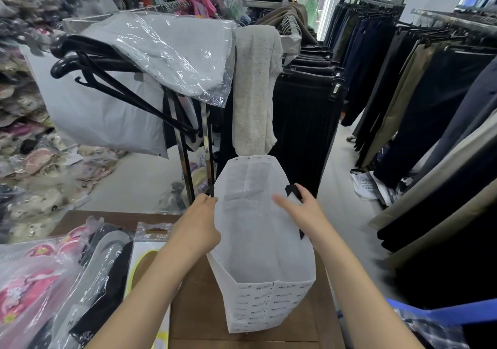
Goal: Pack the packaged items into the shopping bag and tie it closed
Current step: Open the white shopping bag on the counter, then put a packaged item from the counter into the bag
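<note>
A white shopping bag (258, 243) with small printed logos and black ribbon ties stands on the brown table (204, 305), its mouth held wide apart. My left hand (200, 227) pinches the bag's left rim. My right hand (304, 208) grips the right rim by the black ribbon, index finger stretched across the opening. The inside of the bag looks bare. Packaged items lie at the lower left: a black garment in clear plastic (105, 281), a pink packet (32, 286) and a white-and-yellow carded packet (146, 260).
A metal clothes rack (188, 146) stands just behind the table, with black hangers (107, 79), a clear-wrapped grey garment (172, 47) and a speckled cloth (255, 87) draped over it. Dark trousers hang on racks at right (430, 93). Piles of packets cover the floor at left (32, 160).
</note>
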